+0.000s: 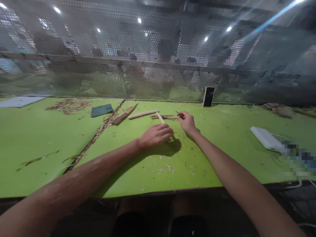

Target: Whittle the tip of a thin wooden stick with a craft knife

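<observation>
My left hand point(156, 135) is closed round a slim pale wooden stick point(160, 117), whose far end sticks out past the fingers. In a pinch, my right hand point(187, 122) holds a thin dark pointed tool point(178, 114); its kind is too small to make out. The two hands are apart, the right one slightly farther off. Just beyond the stick lies a smooth, slightly curved wooden piece point(142, 114). A few thin dark slivers point(169, 117) rest between the hands. Farther left is a rough, pointed brown piece of wood point(124, 114).
A dark green sheet point(101, 110) lies beside a heap of wood shavings point(70, 105). Shavings fill the gap point(97, 133) across the green table point(118, 177). A phone point(209, 97) stands against the perforated metal screen point(148, 82). At right are a white device point(265, 138) and cables.
</observation>
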`<move>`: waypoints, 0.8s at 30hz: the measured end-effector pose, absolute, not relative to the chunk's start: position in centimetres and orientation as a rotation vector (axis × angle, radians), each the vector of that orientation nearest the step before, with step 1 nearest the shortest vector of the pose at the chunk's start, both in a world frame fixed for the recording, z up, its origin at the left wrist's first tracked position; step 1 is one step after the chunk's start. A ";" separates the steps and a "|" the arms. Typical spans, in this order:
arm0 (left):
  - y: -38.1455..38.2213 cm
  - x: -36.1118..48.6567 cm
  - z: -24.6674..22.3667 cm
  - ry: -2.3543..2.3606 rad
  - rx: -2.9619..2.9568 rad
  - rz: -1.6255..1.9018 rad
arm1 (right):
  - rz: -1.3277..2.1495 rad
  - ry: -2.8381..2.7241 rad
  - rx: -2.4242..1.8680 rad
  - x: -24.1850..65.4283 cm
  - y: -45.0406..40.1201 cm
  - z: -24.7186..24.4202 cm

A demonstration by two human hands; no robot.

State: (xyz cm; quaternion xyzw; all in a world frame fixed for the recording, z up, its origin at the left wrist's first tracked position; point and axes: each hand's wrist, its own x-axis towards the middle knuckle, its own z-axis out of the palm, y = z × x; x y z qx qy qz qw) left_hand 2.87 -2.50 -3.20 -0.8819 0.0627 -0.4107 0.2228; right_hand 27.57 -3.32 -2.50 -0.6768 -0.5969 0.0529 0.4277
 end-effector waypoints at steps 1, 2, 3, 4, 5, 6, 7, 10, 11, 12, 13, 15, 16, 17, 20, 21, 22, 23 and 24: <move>-2.4 2.9 -3.2 0.165 -2.444 -1.134 | 0.133 -1.494 -1.689 27.6 -3.3 -2.6; -2.4 2.9 -3.3 0.159 -2.450 -1.134 | 0.133 -1.496 -1.687 27.6 -3.3 -2.6; -2.4 2.9 -3.3 0.154 -2.453 -1.136 | 0.134 -1.498 -1.685 27.6 -3.2 -2.7; -2.4 2.9 -3.3 0.150 -2.455 -1.137 | 0.134 -1.499 -1.684 27.6 -3.2 -2.7; -2.3 2.9 -3.3 0.147 -2.456 -1.138 | 0.134 -1.500 -1.684 27.6 -3.2 -2.7; -2.3 3.0 -3.3 0.142 -2.460 -1.137 | 0.136 -1.500 -1.685 27.5 -3.3 -2.8; -2.3 3.0 -3.4 0.133 -2.465 -1.135 | 0.138 -1.499 -1.689 27.5 -3.3 -2.7; -2.2 3.1 -3.6 0.096 -2.487 -1.125 | 0.147 -1.505 -1.708 27.2 -3.7 -2.5; -2.2 3.1 -3.7 0.082 -2.494 -1.119 | 0.147 -1.512 -1.719 27.1 -3.8 -2.4; -2.1 3.1 -3.7 0.068 -2.499 -1.111 | 0.145 -1.521 -1.734 27.0 -4.0 -2.2; -2.1 3.0 -3.8 0.051 -2.504 -1.101 | 0.142 -1.535 -1.755 26.9 -4.1 -2.0; -2.1 3.0 -3.8 0.016 -2.511 -1.076 | 0.143 -1.574 -1.817 26.6 -4.5 -1.6; -2.1 2.9 -3.7 -0.005 -2.515 -1.063 | 0.151 -1.603 -1.855 26.4 -4.7 -1.5; -2.0 2.9 -3.7 -0.023 -2.519 -1.049 | 0.167 -1.638 -1.895 26.2 -4.8 -1.3; -2.0 2.8 -3.7 -0.081 -2.528 -1.009 | 0.227 -1.762 -1.999 25.6 -5.1 -1.2; -2.0 2.8 -3.8 -0.104 -2.528 -0.998 | 0.238 -1.795 -2.026 25.3 -5.1 -1.2; -1.9 2.8 -3.8 -0.128 -2.526 -0.990 | 0.244 -1.817 -2.050 25.2 -5.1 -1.2; -1.9 2.8 -3.9 -0.155 -2.523 -0.984 | 0.246 -1.828 -2.073 25.0 -5.0 -1.2; -1.8 2.8 -4.0 -0.184 -2.517 -0.979 | 0.243 -1.829 -2.095 25.0 -5.0 -1.2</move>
